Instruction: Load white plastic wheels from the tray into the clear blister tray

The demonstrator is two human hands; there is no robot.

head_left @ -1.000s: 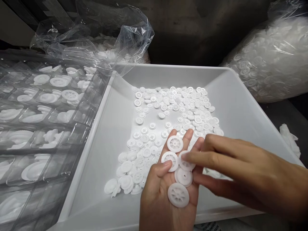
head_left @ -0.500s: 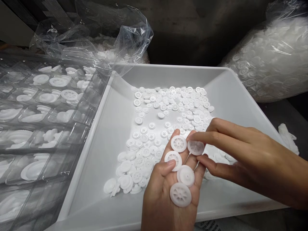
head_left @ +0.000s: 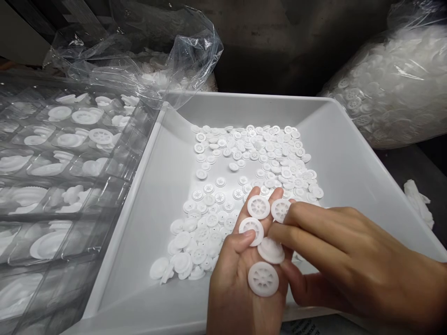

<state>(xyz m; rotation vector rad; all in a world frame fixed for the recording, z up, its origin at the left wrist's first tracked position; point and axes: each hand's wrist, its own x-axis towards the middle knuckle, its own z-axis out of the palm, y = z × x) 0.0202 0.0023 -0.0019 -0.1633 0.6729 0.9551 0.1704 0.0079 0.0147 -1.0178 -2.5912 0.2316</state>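
The left hand [head_left: 237, 279] lies palm up over the near part of the white plastic tray [head_left: 244, 104], with its fingers spread apart and its thumb bent in against the rim of one wheel. Five white plastic wheels [head_left: 259, 207] with spoked centres sit on that hand: one on the fingers, one by the thumb, one low on the palm, one between them, and one at the fingertips toward the right. The right hand [head_left: 345, 260] comes in from the right, palm down above the left hand, with its fingers [head_left: 307, 223] curved and loosely together. Their tips touch the wheel at the left hand's fingertips, but whether they clamp it is hard to tell.

A broad spread of matching wheels [head_left: 244, 153] covers the tray floor, densest toward the far edge and thinning near the left edge. Beyond the left edge of the tray lies a clear compartment tray [head_left: 70, 186] holding white moulded parts. A crumpled clear plastic bag [head_left: 181, 51] sits past the far left corner, a full bag of white wheels [head_left: 394, 88] past the far right corner, and a crumpled white cloth [head_left: 417, 202] just beyond the right edge
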